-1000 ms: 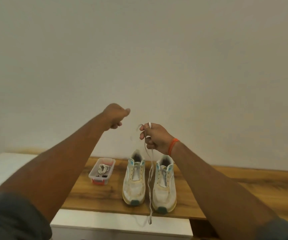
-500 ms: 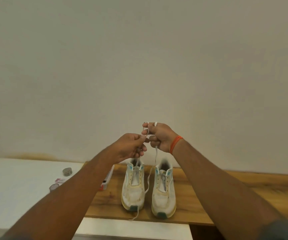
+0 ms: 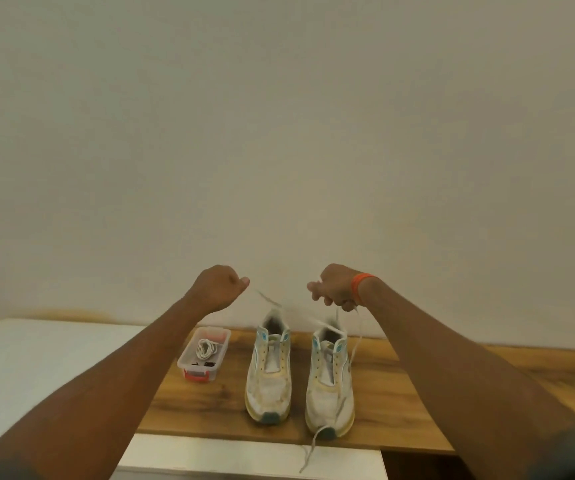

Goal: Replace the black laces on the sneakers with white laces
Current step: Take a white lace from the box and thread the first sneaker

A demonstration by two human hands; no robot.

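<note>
Head view | my left hand and right hand, raised apart, each pinch the white lace | its tail hangs below my right hand over the sneakers beneath both hands

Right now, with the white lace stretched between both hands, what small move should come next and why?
Probably lower the lace toward the right sneaker. Both hands, left and right, pinch it above the shoes, whose eyelets look unlaced.
</note>
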